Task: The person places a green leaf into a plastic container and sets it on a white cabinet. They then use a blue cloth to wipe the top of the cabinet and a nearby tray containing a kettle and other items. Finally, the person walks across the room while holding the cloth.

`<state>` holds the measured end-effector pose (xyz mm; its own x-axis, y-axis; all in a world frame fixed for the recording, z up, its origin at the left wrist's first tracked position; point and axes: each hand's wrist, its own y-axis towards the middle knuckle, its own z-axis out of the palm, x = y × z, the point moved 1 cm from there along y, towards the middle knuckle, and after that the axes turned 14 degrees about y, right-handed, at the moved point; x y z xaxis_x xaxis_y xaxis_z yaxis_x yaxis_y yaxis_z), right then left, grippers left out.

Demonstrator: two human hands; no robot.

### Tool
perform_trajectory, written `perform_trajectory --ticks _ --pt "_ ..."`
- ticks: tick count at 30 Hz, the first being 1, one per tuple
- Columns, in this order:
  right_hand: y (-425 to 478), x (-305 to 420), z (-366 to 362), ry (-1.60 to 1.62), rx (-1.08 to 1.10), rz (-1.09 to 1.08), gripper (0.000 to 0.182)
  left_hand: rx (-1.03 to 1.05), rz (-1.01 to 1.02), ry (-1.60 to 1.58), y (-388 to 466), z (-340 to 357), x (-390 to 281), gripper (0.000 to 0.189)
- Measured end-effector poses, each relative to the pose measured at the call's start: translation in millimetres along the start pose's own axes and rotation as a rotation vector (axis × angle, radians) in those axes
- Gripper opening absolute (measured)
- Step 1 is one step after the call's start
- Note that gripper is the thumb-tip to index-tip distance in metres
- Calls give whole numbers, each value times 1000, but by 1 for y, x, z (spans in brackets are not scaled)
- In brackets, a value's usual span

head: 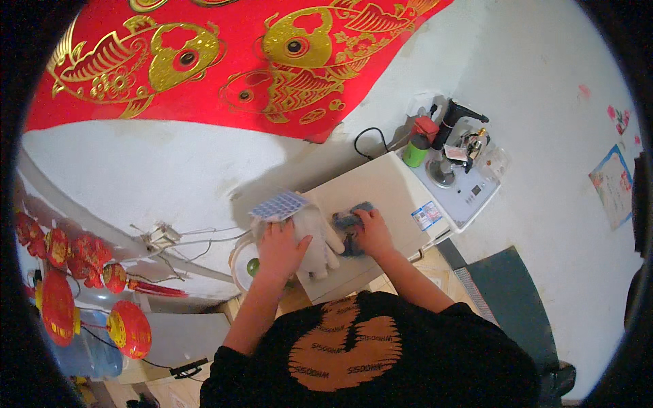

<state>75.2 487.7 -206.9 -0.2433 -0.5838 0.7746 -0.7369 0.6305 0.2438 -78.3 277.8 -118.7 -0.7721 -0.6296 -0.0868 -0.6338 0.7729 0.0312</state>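
Before me stands a white cabinet or appliance with a pale flat top (387, 188). My left hand (280, 247) rests on a pile of white knit gloves (315, 239) at the top's left end, its fingers by a blue-and-white patterned packet or cloth (279, 205). My right hand (373, 232) touches a dark grey-blue bundle (352, 219), which looks like fabric, just right of the gloves. Blur hides whether its fingers grip the bundle.
Right of the pale top, a white unit (469, 196) holds a green container (415, 153), a black-handled device (451, 122) and a glass-like stand (441, 173). A white round dish (242, 262) lies at left. Red lanterns (57, 306) hang lower left, near wall cables.
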Motion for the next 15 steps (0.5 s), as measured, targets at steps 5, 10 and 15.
perform_trajectory --ticks 5,10,15 --pt "-4 -4 -46 -129 -68 115 44 -189 78 57 19 83 -25 62" --pt "-13 -13 -8 -72 142 -174 51 -187 12 145 21 100 -52 62" --pt "63 -32 20 -219 170 -359 57 -219 1 222 21 102 -49 64"
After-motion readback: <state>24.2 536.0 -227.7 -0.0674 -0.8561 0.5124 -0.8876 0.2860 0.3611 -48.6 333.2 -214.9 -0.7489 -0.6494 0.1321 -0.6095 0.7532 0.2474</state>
